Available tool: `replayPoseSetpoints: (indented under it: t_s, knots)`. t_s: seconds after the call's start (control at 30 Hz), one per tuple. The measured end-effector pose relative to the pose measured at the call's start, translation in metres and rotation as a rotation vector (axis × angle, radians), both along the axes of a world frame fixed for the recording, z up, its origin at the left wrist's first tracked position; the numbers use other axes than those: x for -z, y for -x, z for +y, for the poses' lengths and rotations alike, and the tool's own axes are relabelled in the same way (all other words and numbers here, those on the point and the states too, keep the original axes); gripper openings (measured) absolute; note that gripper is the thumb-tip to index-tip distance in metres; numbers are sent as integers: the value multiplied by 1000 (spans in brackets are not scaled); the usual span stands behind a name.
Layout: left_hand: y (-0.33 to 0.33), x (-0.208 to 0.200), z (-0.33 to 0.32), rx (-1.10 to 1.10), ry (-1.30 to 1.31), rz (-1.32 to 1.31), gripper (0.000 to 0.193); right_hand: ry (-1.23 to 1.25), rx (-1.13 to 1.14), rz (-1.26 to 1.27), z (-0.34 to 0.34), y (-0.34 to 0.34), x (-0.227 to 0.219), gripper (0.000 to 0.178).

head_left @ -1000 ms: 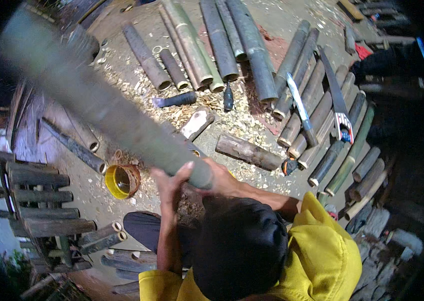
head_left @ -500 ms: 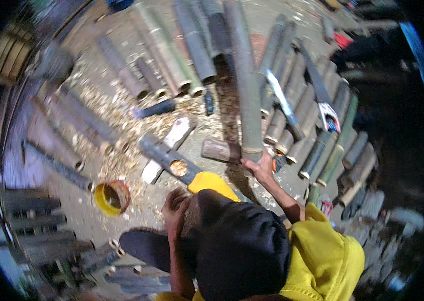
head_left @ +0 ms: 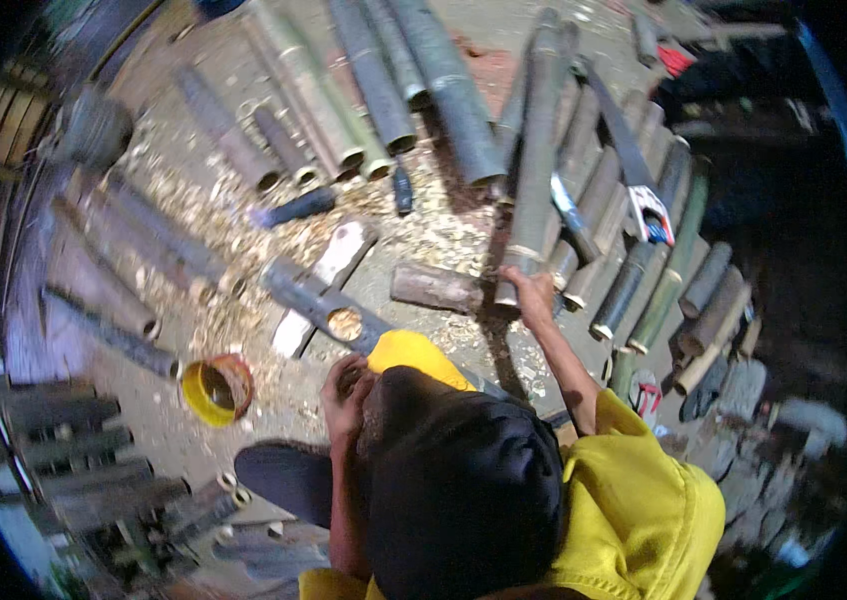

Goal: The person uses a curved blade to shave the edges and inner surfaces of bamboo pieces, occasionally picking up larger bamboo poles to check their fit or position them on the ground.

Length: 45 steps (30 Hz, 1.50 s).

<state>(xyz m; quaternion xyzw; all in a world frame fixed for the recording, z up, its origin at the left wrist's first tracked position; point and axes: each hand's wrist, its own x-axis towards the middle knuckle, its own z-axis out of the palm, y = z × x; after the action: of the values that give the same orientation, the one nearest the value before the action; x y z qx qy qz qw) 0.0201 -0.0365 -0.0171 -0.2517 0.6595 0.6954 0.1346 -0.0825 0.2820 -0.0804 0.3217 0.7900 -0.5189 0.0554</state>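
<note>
My right hand (head_left: 531, 292) is closed around the near end of a long grey-green bamboo pole (head_left: 538, 130), which slants away beside a row of other poles. My left hand (head_left: 345, 390) is by my knee, fingers loosely bent, with nothing visible in it. Just ahead of it lies a thick dark bamboo tube (head_left: 303, 292) with a round cut-out (head_left: 345, 323) in its side. This tube crosses a whitish block (head_left: 328, 280), and yellow cloth (head_left: 413, 352) covers its near part. A short brown log (head_left: 433, 287) rests left of my right hand.
Wood chips (head_left: 213, 215) litter the floor. Several bamboo poles (head_left: 373, 90) lie ahead, and more are lined up at right, with a handsaw (head_left: 628, 150) and a shiny blade (head_left: 565, 205) on them. A yellow-rimmed round container (head_left: 205, 392) stands at left. A dark cap (head_left: 468, 480) hides the lower middle.
The bamboo pole in my right hand has swung rightward toward the row, uncovering poles behind it. My right hand has shifted slightly right and away. My left hand has barely moved.
</note>
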Motion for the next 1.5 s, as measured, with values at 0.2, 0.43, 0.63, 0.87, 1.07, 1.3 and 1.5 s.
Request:
replayPoseSetpoints:
  t_s: [0.2,0.43,0.63,0.87,1.07,1.3,1.5]
  knots:
    - [-8,0,6,-5,6,45,35,-171,131,162,-11,32,-40,54]
    - [-38,35,0,-56,140,136,35,-363,-554,358,-53,23,-42,41]
    - [-29,14,15,-52,25,63,36,-188,-977,194,-116,46,-39,37]
    - [-52,14,-3,-191,166,43,32,-175,-1222,323,-176,101,-25,37]
    - [-56,22,-3,-254,199,35,24,-753,-1342,734,-232,193,17,45]
    - [-55,19,3,-324,151,16,19,-924,-1477,501,-259,217,47,62]
    - [-71,28,2,-346,86,-7,23,-663,-1364,228,-272,207,-11,59]
